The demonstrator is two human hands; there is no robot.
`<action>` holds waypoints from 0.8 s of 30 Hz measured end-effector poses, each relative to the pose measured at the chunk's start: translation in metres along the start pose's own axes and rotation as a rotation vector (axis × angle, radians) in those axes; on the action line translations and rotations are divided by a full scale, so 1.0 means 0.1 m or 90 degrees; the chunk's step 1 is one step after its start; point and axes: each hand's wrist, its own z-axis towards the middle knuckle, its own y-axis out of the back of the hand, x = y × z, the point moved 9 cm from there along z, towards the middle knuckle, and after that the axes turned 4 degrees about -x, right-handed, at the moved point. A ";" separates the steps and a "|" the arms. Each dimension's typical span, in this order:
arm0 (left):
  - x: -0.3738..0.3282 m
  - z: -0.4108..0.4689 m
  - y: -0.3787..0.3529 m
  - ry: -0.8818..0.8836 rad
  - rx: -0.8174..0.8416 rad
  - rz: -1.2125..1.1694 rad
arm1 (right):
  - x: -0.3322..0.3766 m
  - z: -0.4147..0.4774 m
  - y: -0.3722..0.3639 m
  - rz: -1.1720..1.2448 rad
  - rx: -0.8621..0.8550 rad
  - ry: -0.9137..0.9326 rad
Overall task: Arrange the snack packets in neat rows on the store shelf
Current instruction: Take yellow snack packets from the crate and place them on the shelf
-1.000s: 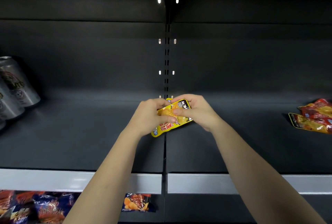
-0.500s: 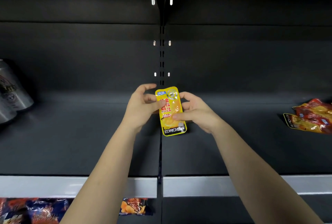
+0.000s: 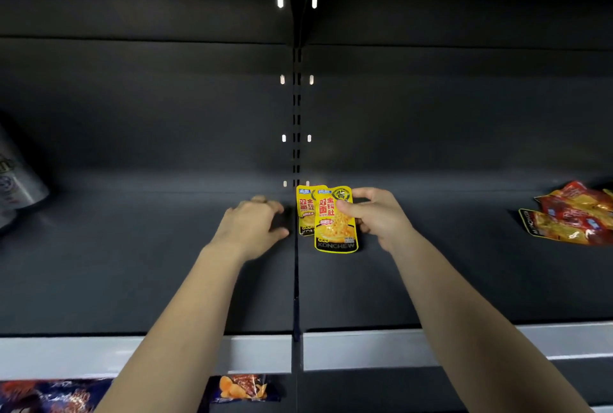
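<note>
The right hand (image 3: 374, 217) pinches a yellow packet (image 3: 335, 234) printed KONCHEW.

Left hand (image 3: 252, 223) now off the yellow packet (image 3: 335, 225), down on the shelf (image 3: 132, 263), second yellow packet (image 3: 305, 210) fanned out behind, right hand (image 3: 376, 217) gripping alone

R hand (image 3: 374, 217) pinches front yellow packet (image 3: 335, 223), which overlaps a 2nd yellow packet (image 3: 305, 210). L hand (image 3: 252, 223) rests on dark shelf (image 3: 132, 263) just beside, fingers bent. Red packets (image 3: 570, 213) lie far R.
</note>
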 end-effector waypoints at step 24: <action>0.19 -0.03 -0.07 0.036 -0.068 -0.082 | 0.01 0.00 -0.26 -0.225 -0.045 0.089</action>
